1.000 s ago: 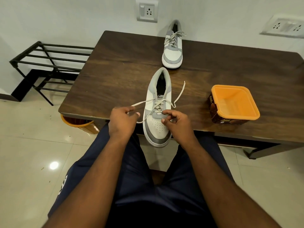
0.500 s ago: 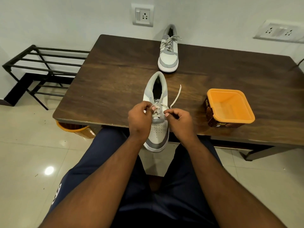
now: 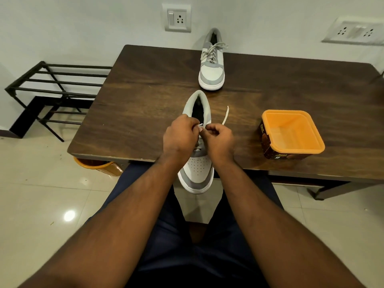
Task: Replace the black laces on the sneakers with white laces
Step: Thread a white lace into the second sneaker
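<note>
White lace [image 3: 225,116] is being threaded through the upper eyelets of the near sneaker [image 3: 197,163], which lies at the centre of the frame with its toe hanging over the front edge of the wooden table [image 3: 135,104]. The lace tip is pinched by the left hand [image 3: 179,135], fingers curled tight, while the lace beside the eyelet row is pinched by the right hand [image 3: 219,140]; the two hands almost touch over the tongue. One free end trails up and to the right. For a clean pass, the tip should be kept stiff and short in the pinch, and the slack drawn evenly afterwards. The far sneaker [image 3: 212,65], upper centre, already appears laced in white. An orange tub [image 3: 291,134] stands at the right.
</note>
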Demonstrator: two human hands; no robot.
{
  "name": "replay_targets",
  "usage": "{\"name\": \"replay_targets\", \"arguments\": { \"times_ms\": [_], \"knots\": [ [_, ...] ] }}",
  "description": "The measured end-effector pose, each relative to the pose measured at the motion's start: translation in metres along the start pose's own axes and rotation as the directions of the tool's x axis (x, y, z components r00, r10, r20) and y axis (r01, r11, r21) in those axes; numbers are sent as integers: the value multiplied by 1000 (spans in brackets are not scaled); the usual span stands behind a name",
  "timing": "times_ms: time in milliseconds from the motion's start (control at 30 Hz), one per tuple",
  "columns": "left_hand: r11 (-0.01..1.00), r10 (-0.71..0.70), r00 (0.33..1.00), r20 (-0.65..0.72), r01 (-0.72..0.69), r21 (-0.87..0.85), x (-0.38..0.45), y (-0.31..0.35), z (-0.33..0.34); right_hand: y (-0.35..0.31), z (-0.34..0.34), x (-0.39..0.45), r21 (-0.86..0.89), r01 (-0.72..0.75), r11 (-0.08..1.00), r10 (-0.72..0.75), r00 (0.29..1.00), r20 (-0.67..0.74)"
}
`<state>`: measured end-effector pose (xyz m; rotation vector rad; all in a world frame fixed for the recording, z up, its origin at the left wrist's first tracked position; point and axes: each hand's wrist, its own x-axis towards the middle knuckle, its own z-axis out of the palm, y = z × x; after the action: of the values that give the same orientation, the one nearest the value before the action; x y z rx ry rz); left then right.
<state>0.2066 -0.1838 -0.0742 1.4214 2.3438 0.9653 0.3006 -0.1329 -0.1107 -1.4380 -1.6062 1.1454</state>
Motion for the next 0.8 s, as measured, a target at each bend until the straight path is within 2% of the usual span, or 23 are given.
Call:
{"name": "replay_targets", "arguments": {
  "times_ms": [100, 200, 500, 800],
  "knots": [
    [998, -8, 997, 74, 3, 63, 6, 0, -3, 10, -2, 0, 174, -25, 984, 13, 998, 68],
    [997, -12, 993, 114, 3, 77, 9, 3, -3, 10, -4, 2, 228, -22, 973, 2, 996, 89],
    [980, 50, 977, 207, -88, 181, 14, 6, -3, 18, -4, 6, 243, 3, 970, -32, 993, 113],
    [979, 10, 987, 163, -43, 202, 15, 11, 2, 14, -7, 5, 232, 27, 972, -63, 987, 148]
  ]
}}
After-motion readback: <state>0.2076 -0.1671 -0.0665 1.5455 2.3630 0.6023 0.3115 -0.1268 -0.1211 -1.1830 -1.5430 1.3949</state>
